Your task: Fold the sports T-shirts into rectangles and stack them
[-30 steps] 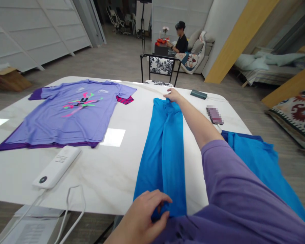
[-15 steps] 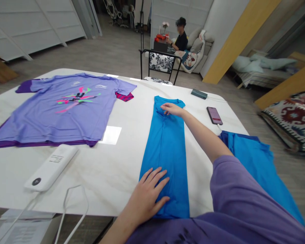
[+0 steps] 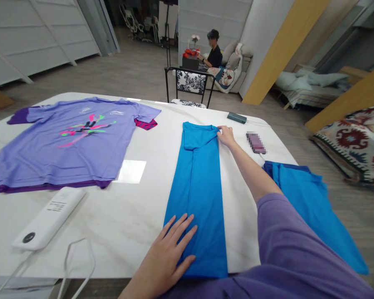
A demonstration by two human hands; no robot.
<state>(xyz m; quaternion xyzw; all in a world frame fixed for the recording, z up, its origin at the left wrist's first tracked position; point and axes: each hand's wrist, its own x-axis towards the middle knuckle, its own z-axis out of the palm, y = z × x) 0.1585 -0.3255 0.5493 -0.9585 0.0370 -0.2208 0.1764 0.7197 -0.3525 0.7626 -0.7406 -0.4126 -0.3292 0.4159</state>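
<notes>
A blue T-shirt [image 3: 205, 182] lies folded into a long narrow strip on the white table [image 3: 137, 232], its sleeve turned in near the far end. My left hand [image 3: 171, 251] rests flat on the near part of the shirt, fingers spread. At the shirt's far right corner, by the collar, my right hand [image 3: 226, 136] has its thumb and fingers closed on the edge of the cloth. A second blue garment [image 3: 311, 207] lies at the table's right side and hangs over the edge, partly hidden by my sleeve.
A lavender T-shirt [image 3: 84, 145] lies spread at the left. Near it are a white device [image 3: 50, 220] and its cable. A phone [image 3: 256, 143] and a dark case [image 3: 237, 118] lie at the far right. Behind the table stands a chair [image 3: 191, 82]; a person [image 3: 215, 54] sits further back.
My right hand has moved from the middle of the shirt's top to its far right corner. The turned-in sleeve now lies flatter. My left hand stays on the near part.
</notes>
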